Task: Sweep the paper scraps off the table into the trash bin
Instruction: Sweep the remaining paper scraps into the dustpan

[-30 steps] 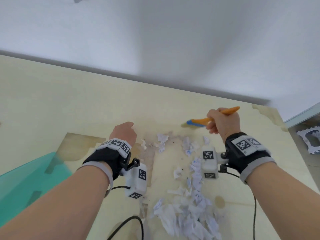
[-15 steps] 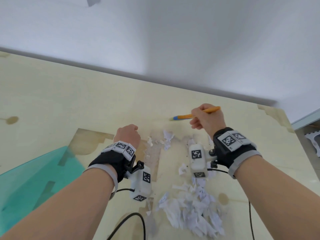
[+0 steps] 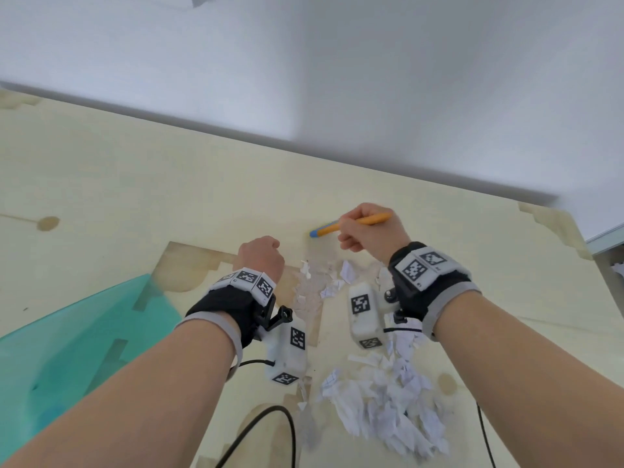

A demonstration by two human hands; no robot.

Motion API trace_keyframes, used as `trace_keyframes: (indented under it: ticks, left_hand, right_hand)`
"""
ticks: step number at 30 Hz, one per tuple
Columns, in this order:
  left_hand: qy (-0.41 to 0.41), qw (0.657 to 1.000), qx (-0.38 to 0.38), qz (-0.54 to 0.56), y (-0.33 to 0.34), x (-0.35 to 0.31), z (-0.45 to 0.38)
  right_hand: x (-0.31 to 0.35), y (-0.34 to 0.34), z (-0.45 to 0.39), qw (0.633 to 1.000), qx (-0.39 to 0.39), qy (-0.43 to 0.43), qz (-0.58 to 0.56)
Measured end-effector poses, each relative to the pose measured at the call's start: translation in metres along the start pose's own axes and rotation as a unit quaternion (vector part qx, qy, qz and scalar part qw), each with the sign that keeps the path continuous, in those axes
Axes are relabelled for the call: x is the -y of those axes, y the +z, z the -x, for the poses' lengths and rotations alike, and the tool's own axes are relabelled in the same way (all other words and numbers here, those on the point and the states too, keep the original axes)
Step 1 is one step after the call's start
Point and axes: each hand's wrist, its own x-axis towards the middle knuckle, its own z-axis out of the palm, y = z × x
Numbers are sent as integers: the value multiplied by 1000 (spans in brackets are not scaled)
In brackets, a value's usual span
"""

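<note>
While our right hand (image 3: pixel 371 233) grips the orange brush (image 3: pixel 351 225) beyond the paper scraps (image 3: pixel 388 400), our left hand (image 3: pixel 260 256) rests fisted, holding nothing.

We see a pale yellow wooden table (image 3: pixel 135 197) with tan knots, white paper scraps (image 3: pixel 388 400) faintly lined in blue, and an orange brush handle (image 3: pixel 368 220) tipped blue. Our black wrist straps (image 3: pixel 233 309) are edged grey and carry white blocks with black-and-white square markers. A translucent teal sheet (image 3: pixel 67 349) lies left.
</note>
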Motion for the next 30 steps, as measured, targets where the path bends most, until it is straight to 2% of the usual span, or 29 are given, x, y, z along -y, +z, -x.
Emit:
trace_keyframes:
  ticks: [2,6,9,12,16,18,20,23,25,28,30]
  left_hand:
    - [0,1000,0,7,0,1,-1]
    - [2,1000,-6,19,-2,4,-1]
    - [2,1000,-3,20,-2,4,0]
    - [-3,1000,4,20,-1,5,2]
    - [-3,1000,0,25,-3,5,7]
    - [4,999,-10,32,-5,6,8]
    - [9,999,-18,36,-7,8,10]
    - [9,999,-29,41,-12,15,15]
    - [2,998,-33,46,-16,19,19]
    - [1,999,-32,41,-19,25,27]
    - [-1,998,-33,45,-20,29,32]
  right_hand:
    - [-8,8,5,999,20,21,39]
    - [-6,-6,7,989,2,50,138]
    - [7,-17,3,997,-43,16,66]
    - [10,-4,6,1000,-15,-14,-9]
    - [-10,18,24,995,71,18,68]
    - [-9,7,26,992,65,36,102]
    - [-3,-7,23,992,26,39,117]
    - [7,-11,23,999,-13,-3,39]
    - [7,4,29,1000,21,-22,1]
    - [-9,24,44,993,89,-11,79]
    - [-16,20,50,989,76,-3,127]
